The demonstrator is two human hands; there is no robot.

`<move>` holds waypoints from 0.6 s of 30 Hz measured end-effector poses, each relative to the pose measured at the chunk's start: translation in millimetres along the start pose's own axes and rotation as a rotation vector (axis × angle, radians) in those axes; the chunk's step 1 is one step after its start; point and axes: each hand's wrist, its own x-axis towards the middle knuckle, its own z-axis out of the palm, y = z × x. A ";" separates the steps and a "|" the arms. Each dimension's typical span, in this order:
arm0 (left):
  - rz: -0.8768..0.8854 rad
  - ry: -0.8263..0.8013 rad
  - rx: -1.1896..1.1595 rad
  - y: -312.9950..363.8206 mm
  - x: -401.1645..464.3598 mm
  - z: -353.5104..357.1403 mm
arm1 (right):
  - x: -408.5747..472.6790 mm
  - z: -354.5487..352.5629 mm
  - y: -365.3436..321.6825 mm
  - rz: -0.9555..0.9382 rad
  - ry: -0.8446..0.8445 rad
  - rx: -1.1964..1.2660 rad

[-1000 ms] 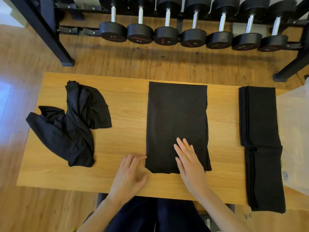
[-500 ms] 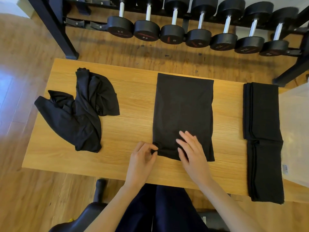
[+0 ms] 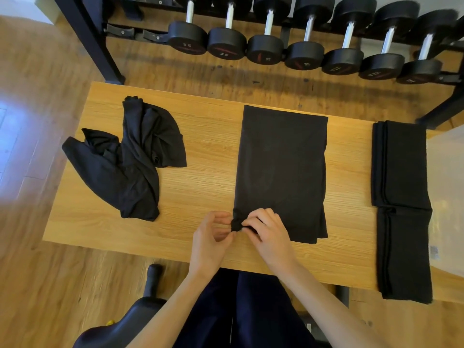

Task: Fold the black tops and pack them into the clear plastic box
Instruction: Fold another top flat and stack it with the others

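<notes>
A black top [image 3: 281, 169] lies flat in the middle of the wooden table [image 3: 206, 151], folded into a long narrow rectangle that runs from the far edge toward the person. Its surface is smooth and matte, with layered edges showing along its right side and near right corner. Its near left corner is bunched into a small wad. The right hand [image 3: 267, 231] pinches that wad with curled fingers. The left hand [image 3: 212, 234] sits just beside it, fingers bent; the thumb and fingertips reach the cloth, though I cannot tell how firmly they grip.

On the left of the table an unfolded top [image 3: 130, 162] lies crumpled, one part hanging over the table's left edge. At the right, two folded tops [image 3: 401, 209] lie end to end as neat thick strips, the nearer one overhanging the near edge. The clear box [image 3: 447, 177] stands just beside them at the right edge of view.
</notes>
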 end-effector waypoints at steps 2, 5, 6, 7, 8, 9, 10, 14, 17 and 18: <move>-0.002 0.000 0.006 -2.8 -0.1 -1.5 | 0.2 -2.8 0.4 0.027 -0.026 0.056; -0.003 0.002 0.016 -4.9 -0.4 -2.1 | -0.8 -5.7 -0.4 0.079 -0.038 0.093; -0.001 0.003 0.023 -5.2 -0.4 -2.2 | -1.4 -5.7 -1.2 0.089 -0.040 0.092; 0.002 0.003 0.032 -5.4 -0.4 -2.2 | -2.0 -5.5 -2.4 0.095 -0.042 0.088; 0.004 0.004 0.042 -5.3 -0.4 -2.3 | -2.4 -5.2 -3.8 0.100 -0.042 0.083; 0.006 0.003 0.050 -5.1 -0.2 -2.6 | -2.5 -4.9 -5.2 0.105 -0.039 0.077; 0.007 0.000 0.055 -4.9 -0.2 -2.8 | -2.7 -4.9 -6.1 0.107 -0.037 0.070; 0.005 -0.004 0.067 -5.5 0.4 -4.1 | -3.3 -1.2 -5.1 0.009 -0.039 -0.041; 0.002 -0.004 0.075 -5.5 0.0 -4.6 | -4.8 -0.3 -5.2 -0.027 -0.017 -0.057; 0.000 -0.009 0.080 -5.2 -0.1 -5.2 | -5.3 -0.5 -5.6 -0.032 -0.022 -0.059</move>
